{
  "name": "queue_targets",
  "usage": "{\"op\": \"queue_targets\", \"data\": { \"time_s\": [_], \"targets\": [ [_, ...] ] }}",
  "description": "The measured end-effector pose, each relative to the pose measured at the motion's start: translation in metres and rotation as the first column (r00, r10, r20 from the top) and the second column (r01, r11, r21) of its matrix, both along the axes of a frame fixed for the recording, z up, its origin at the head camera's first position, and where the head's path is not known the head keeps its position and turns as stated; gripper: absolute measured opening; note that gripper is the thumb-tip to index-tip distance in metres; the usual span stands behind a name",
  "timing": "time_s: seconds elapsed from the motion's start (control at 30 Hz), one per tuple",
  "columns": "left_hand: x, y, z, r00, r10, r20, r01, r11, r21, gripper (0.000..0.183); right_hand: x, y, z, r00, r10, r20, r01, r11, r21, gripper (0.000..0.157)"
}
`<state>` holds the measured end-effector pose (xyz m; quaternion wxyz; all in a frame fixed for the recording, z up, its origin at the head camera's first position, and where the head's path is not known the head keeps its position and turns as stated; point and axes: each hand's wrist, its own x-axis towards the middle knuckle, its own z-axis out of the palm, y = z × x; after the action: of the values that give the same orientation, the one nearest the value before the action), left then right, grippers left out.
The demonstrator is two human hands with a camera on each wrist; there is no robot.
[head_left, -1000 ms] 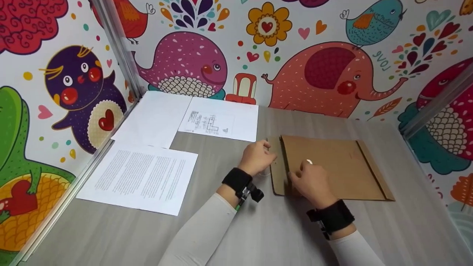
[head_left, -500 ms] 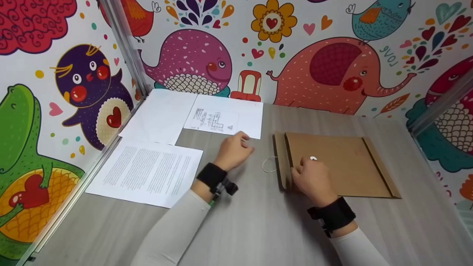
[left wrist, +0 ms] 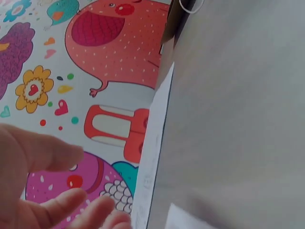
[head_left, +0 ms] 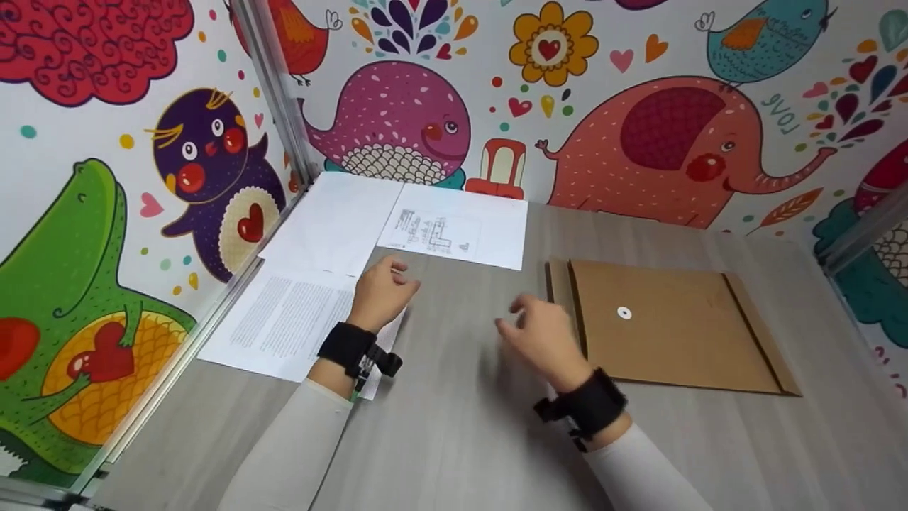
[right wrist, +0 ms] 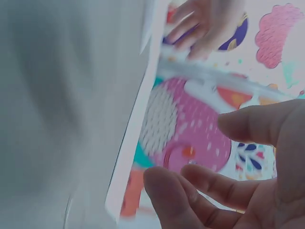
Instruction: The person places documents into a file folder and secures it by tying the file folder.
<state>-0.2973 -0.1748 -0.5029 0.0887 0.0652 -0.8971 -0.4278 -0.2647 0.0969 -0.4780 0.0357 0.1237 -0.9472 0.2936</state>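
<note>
My left hand hovers over the right edge of a printed text sheet, fingers loosely bent with nothing in them. Just left of a brown kraft document envelope is my right hand, its thumb and fingers apart and empty in the right wrist view. The envelope lies on the table with a narrow flap along its left side and a white round button on its face. A thin white string loop shows beside it in the left wrist view.
At the back left lie a blank white sheet and a sheet with a printed diagram, edges meeting. A metal rail borders the grey table on the left, and colourful cartoon-printed walls stand behind and beside it.
My left hand has moved left from the envelope's flap to the text sheet. My right hand has let go of the envelope and shifted left, uncovering the button. The head view has turned left.
</note>
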Motion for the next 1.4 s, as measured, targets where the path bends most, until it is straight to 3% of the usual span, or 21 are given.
{"op": "queue_targets", "data": {
  "time_s": [0.13, 0.3, 0.43, 0.57, 0.67, 0.77, 0.93, 1.07, 1.13, 1.27, 1.4],
  "targets": [
    [0.004, -0.018, -0.010, 0.998, 0.061, 0.033, -0.060, 0.998, -0.031, 0.043, 0.005, -0.046, -0.001, 0.992, 0.058, 0.108, -0.047, 0.993, -0.106, 0.037],
    [0.015, -0.055, -0.021, 0.988, 0.121, 0.096, -0.111, 0.988, -0.105, 0.051, 0.015, -0.099, -0.014, 0.979, 0.096, 0.178, -0.061, 0.979, -0.195, 0.042],
    [0.022, -0.093, -0.016, 0.971, 0.174, 0.167, -0.163, 0.984, -0.077, 0.056, 0.023, -0.130, -0.022, 0.966, 0.105, 0.235, -0.048, 0.971, -0.236, 0.048],
    [0.029, -0.126, -0.009, 0.945, 0.242, 0.219, -0.228, 0.970, -0.087, 0.068, 0.029, -0.144, -0.030, 0.961, 0.119, 0.252, -0.058, 0.969, -0.238, 0.053],
    [0.034, -0.142, -0.010, 0.914, 0.307, 0.264, -0.276, 0.950, -0.148, 0.078, 0.030, -0.146, -0.035, 0.958, 0.129, 0.255, -0.065, 0.967, -0.245, 0.056],
    [0.036, -0.150, -0.013, 0.871, 0.362, 0.333, -0.303, 0.928, -0.218, 0.084, 0.031, -0.147, -0.038, 0.949, 0.136, 0.286, -0.046, 0.953, -0.299, 0.057],
    [0.034, -0.155, -0.015, 0.808, 0.415, 0.419, -0.306, 0.902, -0.304, 0.094, 0.033, -0.150, -0.039, 0.927, 0.140, 0.349, 0.018, 0.911, -0.412, 0.059],
    [0.036, -0.161, -0.017, 0.757, 0.460, 0.464, -0.322, 0.881, -0.348, 0.111, 0.034, -0.152, -0.042, 0.918, 0.143, 0.369, 0.038, 0.897, -0.441, 0.058],
    [0.038, -0.165, -0.017, 0.742, 0.463, 0.484, -0.324, 0.881, -0.346, 0.119, 0.034, -0.153, -0.043, 0.917, 0.144, 0.373, 0.040, 0.895, -0.444, 0.058],
    [0.042, -0.169, -0.015, 0.751, 0.436, 0.496, -0.301, 0.894, -0.332, 0.127, 0.032, -0.154, -0.042, 0.900, 0.145, 0.411, 0.086, 0.865, -0.494, 0.061],
    [0.043, -0.169, -0.009, 0.768, 0.421, 0.484, -0.272, 0.897, -0.348, 0.123, 0.029, -0.154, -0.040, 0.857, 0.156, 0.491, 0.201, 0.776, -0.598, 0.066]
  ]
}}
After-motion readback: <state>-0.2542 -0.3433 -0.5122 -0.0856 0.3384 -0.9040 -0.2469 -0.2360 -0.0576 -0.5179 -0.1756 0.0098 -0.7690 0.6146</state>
